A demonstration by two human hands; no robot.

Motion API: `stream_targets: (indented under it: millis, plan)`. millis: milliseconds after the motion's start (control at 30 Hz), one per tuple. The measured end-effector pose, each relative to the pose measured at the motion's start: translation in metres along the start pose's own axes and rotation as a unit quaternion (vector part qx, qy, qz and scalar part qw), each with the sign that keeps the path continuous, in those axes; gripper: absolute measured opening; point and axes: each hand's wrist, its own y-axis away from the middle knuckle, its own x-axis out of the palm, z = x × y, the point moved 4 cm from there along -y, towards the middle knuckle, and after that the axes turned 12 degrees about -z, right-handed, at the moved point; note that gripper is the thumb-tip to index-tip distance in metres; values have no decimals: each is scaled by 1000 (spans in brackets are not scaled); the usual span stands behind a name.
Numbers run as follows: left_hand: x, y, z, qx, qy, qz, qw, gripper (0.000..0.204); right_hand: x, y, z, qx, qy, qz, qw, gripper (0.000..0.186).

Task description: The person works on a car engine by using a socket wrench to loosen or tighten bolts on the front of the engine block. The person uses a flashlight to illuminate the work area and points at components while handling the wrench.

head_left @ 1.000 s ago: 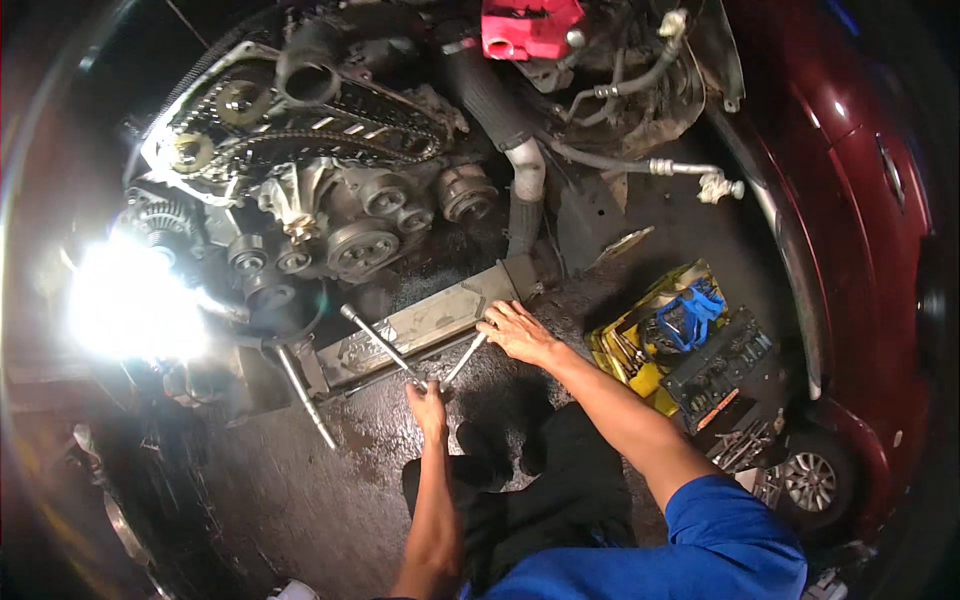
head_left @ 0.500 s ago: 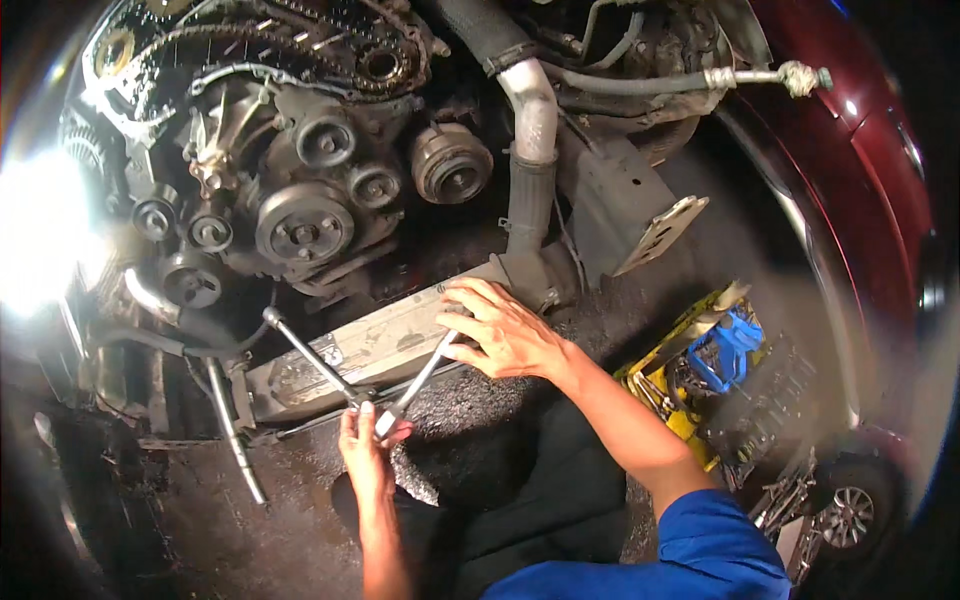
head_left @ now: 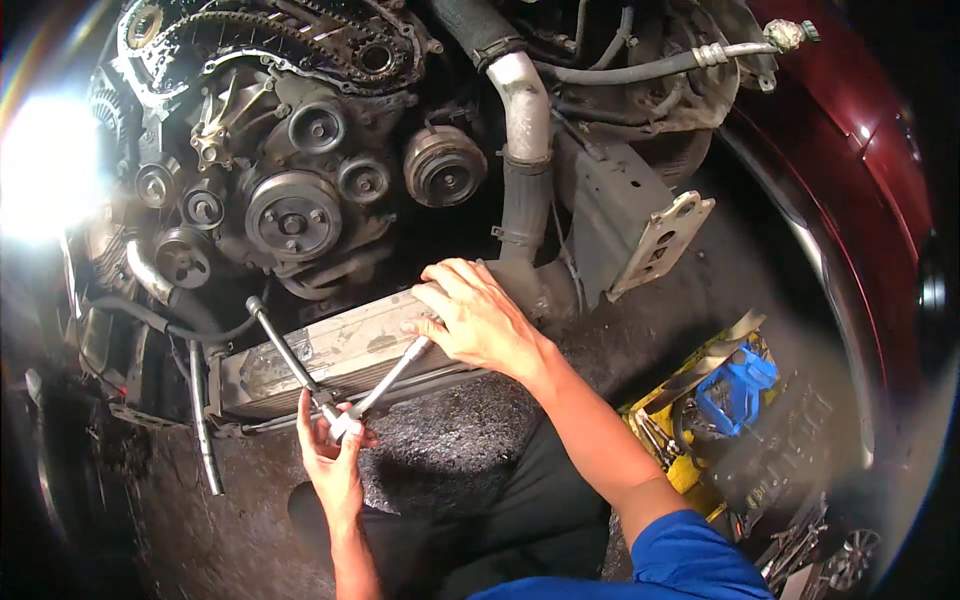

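Note:
My left hand point(head_left: 335, 465) is closed around the joint of a ratchet wrench point(head_left: 392, 378) and a long metal extension bar point(head_left: 285, 347). From that joint the bar slants up and left, with a socket-like piece point(head_left: 253, 304) at its far end. My right hand point(head_left: 480, 320) is over the upper end of the ratchet handle, its thumb across it and the other fingers loosely curved over the radiator's top edge. The palm partly hides the handle's end. Just beyond both hands lies the dusty radiator point(head_left: 345, 340), below the engine's pulleys point(head_left: 293, 216).
An exposed timing chain point(head_left: 285, 45) and a pale metal pipe with hoses point(head_left: 525, 110) are at the top. A bracket point(head_left: 660, 245) juts out right of the radiator. A yellow tool case point(head_left: 690, 480) holds a blue item point(head_left: 738, 390). A bright lamp point(head_left: 50, 170) glares at left.
The view has shifted slightly. Both hands and the wrench with its bar appear further left. The right fingers have loosened and reach further over the radiator edge.

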Motion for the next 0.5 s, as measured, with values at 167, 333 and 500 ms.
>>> stream_targets:
  millis: [167,333,500]
  plan:
    - [2,0,2,16,-28,-7,999,74,8,7,-15,-5,19,-7,1000,46]
    - [8,2,-3,24,-81,-31,996,75,12,10,-20,2,17,-14,1000,49]
    - [5,1,-4,36,-153,-37,987,74,12,9,-23,3,14,-32,999,49]
